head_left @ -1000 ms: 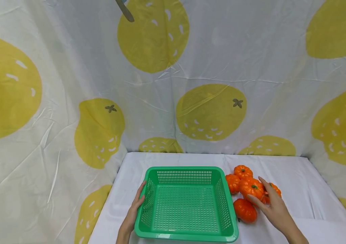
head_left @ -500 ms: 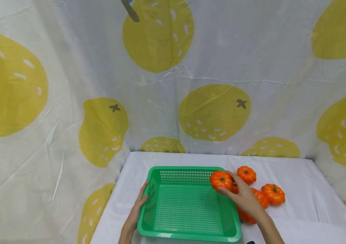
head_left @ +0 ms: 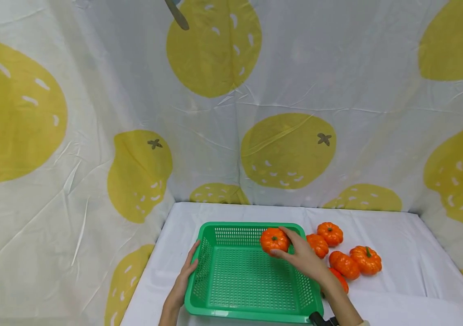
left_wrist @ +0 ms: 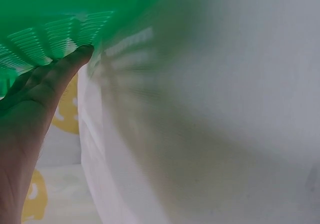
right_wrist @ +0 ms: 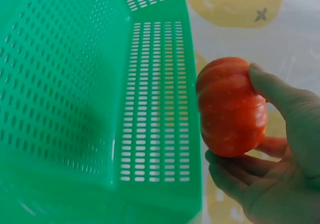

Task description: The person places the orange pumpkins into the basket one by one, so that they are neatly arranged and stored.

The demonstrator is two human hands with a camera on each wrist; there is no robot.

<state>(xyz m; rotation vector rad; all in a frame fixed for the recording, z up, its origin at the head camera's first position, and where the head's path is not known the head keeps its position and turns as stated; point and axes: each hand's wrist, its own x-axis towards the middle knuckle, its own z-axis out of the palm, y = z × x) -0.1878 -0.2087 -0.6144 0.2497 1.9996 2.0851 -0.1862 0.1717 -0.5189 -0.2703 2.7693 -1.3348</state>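
Note:
Thumb and fingers of my right hand (head_left: 301,256) grip a small orange pumpkin (head_left: 273,241) with ribbed sides and a green stem. In the head view it overlaps the back right part of the green plastic basket (head_left: 248,283). The right wrist view shows the pumpkin (right_wrist: 232,108) close by the basket's slotted wall (right_wrist: 155,103), thumb above and fingers beneath. At the basket's left side, my left hand (head_left: 180,280) rests against the rim with its fingers fairly straight. The left wrist view has those fingers (left_wrist: 60,73) along the outer wall.
Several more pumpkins lie right of the basket, among them one at the back (head_left: 330,234) and one farthest right (head_left: 366,260). My right forearm partly covers another pumpkin (head_left: 339,280). White cloth (head_left: 398,280) covers the table; a lemon-patterned curtain (head_left: 207,149) stands behind.
My right hand has taken a pumpkin from the group on the right and carried it left over the basket. My left hand has stayed at the basket's left side.

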